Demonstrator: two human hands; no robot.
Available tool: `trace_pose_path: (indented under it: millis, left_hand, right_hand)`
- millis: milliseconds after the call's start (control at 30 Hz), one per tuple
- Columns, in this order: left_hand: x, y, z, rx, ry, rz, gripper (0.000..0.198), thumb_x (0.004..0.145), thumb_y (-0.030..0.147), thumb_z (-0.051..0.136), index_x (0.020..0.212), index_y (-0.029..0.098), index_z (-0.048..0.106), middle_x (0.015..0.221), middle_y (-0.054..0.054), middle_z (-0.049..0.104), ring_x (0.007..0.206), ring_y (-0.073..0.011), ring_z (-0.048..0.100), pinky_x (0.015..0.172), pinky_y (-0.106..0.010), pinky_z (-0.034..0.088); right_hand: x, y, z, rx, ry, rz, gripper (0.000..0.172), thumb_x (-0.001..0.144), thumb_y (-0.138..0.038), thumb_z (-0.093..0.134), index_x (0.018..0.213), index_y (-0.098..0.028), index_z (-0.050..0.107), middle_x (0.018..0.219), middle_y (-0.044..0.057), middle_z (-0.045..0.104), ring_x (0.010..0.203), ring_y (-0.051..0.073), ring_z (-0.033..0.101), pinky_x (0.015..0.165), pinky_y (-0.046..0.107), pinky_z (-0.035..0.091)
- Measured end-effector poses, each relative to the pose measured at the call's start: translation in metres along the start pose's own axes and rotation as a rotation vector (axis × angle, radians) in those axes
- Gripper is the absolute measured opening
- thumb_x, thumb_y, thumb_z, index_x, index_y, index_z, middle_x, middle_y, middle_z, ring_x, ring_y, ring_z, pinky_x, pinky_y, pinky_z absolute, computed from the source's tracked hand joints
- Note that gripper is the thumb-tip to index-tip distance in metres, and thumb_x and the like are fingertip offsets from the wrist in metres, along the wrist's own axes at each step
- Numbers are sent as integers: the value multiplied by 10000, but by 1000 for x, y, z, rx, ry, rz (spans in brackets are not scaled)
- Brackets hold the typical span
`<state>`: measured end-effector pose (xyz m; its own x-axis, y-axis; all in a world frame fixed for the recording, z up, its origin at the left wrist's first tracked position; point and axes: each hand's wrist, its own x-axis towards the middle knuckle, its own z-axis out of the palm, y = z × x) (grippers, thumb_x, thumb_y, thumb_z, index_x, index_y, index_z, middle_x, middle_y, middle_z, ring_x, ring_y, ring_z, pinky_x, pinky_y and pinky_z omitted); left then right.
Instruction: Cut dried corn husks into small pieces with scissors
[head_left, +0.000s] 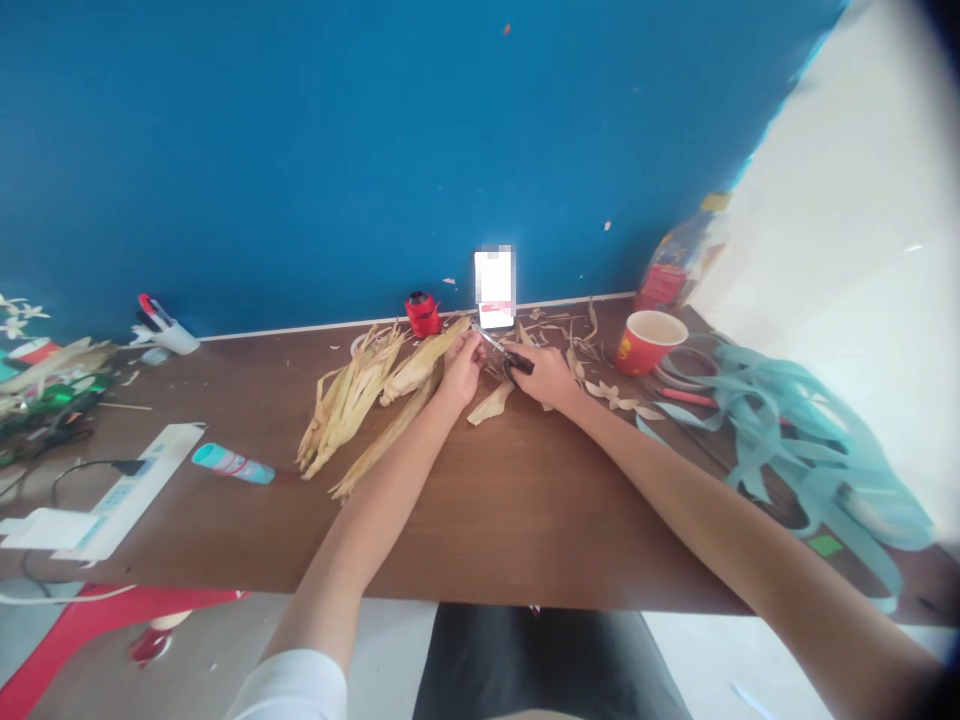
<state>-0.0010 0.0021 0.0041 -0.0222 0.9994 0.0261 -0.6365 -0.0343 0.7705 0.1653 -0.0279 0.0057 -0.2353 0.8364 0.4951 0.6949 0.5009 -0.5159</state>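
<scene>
Black-handled scissors (511, 360) sit closed in the right grip (546, 376), handles in the palm, blades pointing left-up toward the left grip (463, 368). Blade tips end at or just beside the left grip's fingers (475, 345). Left grip is curled, fingers bunched; can't tell if it's pinching a scrap of husk or nothing, too small and hidden.

Just below and between the grips, a loose dried corn husk piece (491, 403) lies on the brown wood surface (487, 510). Left of the left grip is a heap of dried corn husks (349, 400), with a long husk strip (386, 447) running down from it. Right of the right grip are small husk scraps (579, 362).

Past the grips, toward the wall: upright phone (495, 288), screen blurred, and a red spool (423, 314) left of it. Further right of the right grip: red paper cup (649, 340), plastic bottle (679, 255) behind it, pale teal ribbon strips (787, 440) in a loose pile. Far left of the left grip: teal tube (232, 463), white power strip (124, 490), pen holder (169, 338). Blue wall (300, 150) backs the surface.
</scene>
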Motion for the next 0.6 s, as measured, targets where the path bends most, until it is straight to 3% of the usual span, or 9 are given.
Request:
trace_pose_path:
  millis: [600]
  left_hand:
    - [-2, 3, 4, -10, 37, -18, 135, 746, 155, 687, 738, 167, 553, 671, 32, 527, 599, -70, 482, 598, -220, 368]
  right_hand:
    - [0, -2, -1, 23, 1, 21, 386, 785, -246, 586, 1153, -253, 701, 870, 8, 753, 757, 204, 687, 699, 297, 526]
